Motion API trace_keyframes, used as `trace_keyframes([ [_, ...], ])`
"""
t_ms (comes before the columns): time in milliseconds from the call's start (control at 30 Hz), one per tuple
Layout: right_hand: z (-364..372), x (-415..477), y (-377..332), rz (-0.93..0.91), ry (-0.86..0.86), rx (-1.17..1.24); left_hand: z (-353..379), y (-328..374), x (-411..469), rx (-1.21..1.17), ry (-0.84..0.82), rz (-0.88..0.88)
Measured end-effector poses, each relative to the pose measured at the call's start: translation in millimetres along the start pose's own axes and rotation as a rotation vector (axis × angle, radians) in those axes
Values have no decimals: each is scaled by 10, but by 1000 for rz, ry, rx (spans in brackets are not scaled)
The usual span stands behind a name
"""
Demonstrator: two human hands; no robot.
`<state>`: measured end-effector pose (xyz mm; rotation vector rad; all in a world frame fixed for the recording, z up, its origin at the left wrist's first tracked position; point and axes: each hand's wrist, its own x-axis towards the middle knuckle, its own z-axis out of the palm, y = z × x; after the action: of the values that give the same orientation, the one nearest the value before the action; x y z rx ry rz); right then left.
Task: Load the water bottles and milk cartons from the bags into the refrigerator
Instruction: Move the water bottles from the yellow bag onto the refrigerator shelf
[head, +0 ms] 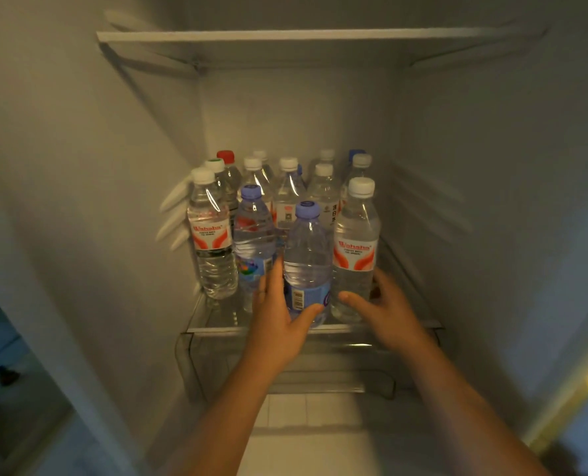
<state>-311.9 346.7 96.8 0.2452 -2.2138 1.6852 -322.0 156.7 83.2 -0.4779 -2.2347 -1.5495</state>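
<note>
Head camera faces forward and down, seemingly close, into the refrigerator [285, 108].

The front blue-capped bottle [308, 266] has blue labelling, the right white-capped bottle [354, 250] seemingly red-and-white.

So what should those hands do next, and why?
Probably nudge both bottles back a little before letting go: the left hand grips the nearest blue-capped bottle, the right hand the right red-labelled bottle, and both stand close to the shelf front edge.
</note>
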Motion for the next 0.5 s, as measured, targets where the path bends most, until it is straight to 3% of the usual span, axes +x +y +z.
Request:
trace_keyframes([
  [133,12,50,84,38,12,-176,-5,-58,2,-50,83,-61],
  [500,103,204,109,114,13,-333,34,-44,182,53,214,-230],
])
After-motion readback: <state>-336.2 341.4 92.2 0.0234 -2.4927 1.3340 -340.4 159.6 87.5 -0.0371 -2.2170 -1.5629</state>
